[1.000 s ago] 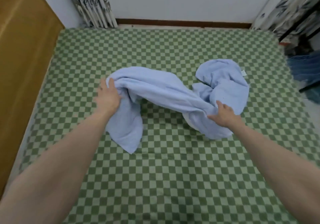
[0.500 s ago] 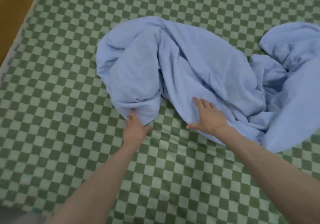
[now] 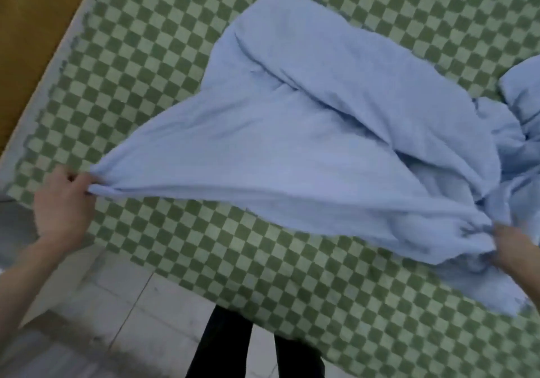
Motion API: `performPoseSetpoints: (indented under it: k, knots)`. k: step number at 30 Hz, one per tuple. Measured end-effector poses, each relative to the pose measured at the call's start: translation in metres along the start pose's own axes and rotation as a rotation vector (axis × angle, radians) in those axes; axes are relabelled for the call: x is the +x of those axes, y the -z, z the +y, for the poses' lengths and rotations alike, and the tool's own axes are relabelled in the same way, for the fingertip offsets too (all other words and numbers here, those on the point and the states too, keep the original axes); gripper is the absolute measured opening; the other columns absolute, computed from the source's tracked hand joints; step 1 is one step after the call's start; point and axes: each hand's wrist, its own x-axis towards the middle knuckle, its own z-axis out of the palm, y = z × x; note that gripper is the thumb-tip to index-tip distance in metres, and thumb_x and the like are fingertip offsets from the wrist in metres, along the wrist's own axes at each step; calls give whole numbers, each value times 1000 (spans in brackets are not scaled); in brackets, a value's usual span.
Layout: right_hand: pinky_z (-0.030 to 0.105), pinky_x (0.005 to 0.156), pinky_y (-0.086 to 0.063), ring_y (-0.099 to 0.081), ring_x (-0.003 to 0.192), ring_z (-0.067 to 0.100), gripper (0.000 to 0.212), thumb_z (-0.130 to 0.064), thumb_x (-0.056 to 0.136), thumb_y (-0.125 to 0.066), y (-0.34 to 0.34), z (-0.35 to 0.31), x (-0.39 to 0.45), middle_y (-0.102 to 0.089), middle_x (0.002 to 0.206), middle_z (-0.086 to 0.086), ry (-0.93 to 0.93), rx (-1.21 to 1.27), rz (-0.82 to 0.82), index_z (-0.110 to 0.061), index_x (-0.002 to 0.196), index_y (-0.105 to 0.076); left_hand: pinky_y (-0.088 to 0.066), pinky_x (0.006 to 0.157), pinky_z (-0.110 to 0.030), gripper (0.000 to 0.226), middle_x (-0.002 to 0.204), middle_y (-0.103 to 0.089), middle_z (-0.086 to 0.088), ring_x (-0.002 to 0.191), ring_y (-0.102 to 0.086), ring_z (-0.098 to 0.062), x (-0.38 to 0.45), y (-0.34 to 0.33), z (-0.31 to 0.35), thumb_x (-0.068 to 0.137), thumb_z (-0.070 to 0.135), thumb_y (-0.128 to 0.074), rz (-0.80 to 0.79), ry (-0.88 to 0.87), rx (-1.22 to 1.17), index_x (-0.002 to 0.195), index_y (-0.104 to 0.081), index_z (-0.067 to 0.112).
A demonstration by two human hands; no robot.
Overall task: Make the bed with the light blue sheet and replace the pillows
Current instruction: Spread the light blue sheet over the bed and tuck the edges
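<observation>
The light blue sheet (image 3: 315,132) lies bunched across the bed (image 3: 163,56), which is covered in a green and pale checked cloth. My left hand (image 3: 62,202) grips one edge of the sheet near the bed's near left corner. My right hand (image 3: 510,246) holds the same edge at the right, partly behind folds of cloth. Between the two hands the edge is stretched tight, a little above the mattress. The rest of the sheet is crumpled toward the right. No pillows are in view.
A wooden panel (image 3: 32,24) runs along the bed's left side. Pale floor tiles (image 3: 122,304) lie in front of the bed's near edge. My legs in dark trousers (image 3: 228,345) stand against that edge.
Both hands have pulled the sheet's edge toward the near side and apart, the left hand going out to the bed's corner. The view has tilted down, so the floor and my legs show.
</observation>
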Motion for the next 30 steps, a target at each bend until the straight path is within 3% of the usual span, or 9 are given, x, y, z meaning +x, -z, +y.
performPoseSetpoints:
  k: [4,9,11,14,16,21,23,27,30]
  knots:
    - [23,80,-41,-63,105,23,41,-20,100,-52,-38,7,-61,-64,130,16,87,-80,-395,-21,141,-46,-51,72,-56,38,106,-54,-24,93,-55,-45,-74,-37,-2,85,-10,-63,-243,72,-235,117,-71,9]
    - [21,104,-39,-48,135,13,74,-37,93,-64,-11,-91,-56,-43,155,-3,252,-73,-392,-29,156,-25,-56,92,-53,48,126,-66,-11,106,-65,-30,-82,-82,46,102,47,-49,-416,1042,-1193,139,-54,17]
    - [27,102,-42,-57,126,16,59,-40,95,-64,14,-161,-57,-56,143,-2,368,113,-283,-29,148,-41,-51,100,-54,69,127,-68,-6,111,-63,-27,-84,-91,55,95,72,-37,-476,1165,-1368,134,-62,22]
    - [32,89,-47,-65,110,24,39,-36,95,-64,41,-265,-71,-68,124,4,491,358,-102,-16,129,-59,-46,106,-48,83,139,-61,2,119,-60,-21,-80,-90,61,87,87,-30,-459,1138,-1789,140,-57,29]
    - [36,89,-49,-63,112,28,41,-39,95,-62,59,-325,-78,-66,125,7,567,378,35,-13,128,-58,-54,91,-27,60,140,-63,-5,103,-66,-14,-79,-76,70,99,66,-41,-326,990,-1853,136,-61,23]
    - [35,84,-48,-62,106,22,53,-56,89,-57,88,-429,-89,-62,124,-1,541,696,58,-20,127,-51,-40,50,-9,17,71,-67,16,56,-60,-2,-179,-62,85,96,47,-56,-150,344,-1157,103,-66,37]
    - [31,79,-42,-63,106,29,40,-43,93,-56,77,-442,-95,-66,118,7,555,605,37,-12,118,-59,-37,47,-22,4,60,-54,6,50,-53,-14,-228,-74,80,99,36,-49,-288,344,-951,98,-49,40]
    - [38,99,-47,-55,128,30,46,-42,98,-53,58,-428,-104,-58,140,8,645,-72,-337,-15,133,-61,-43,66,-34,12,92,-60,-6,79,-59,-24,-262,-112,54,96,25,-56,-850,431,-861,100,-48,18]
    - [37,96,-48,-59,118,30,42,-41,96,-49,109,-445,-84,-63,132,10,661,-295,-333,-12,120,-67,-40,61,-30,21,86,-63,1,76,-59,-19,-207,-119,35,75,34,-69,-889,556,-1168,90,-58,24]
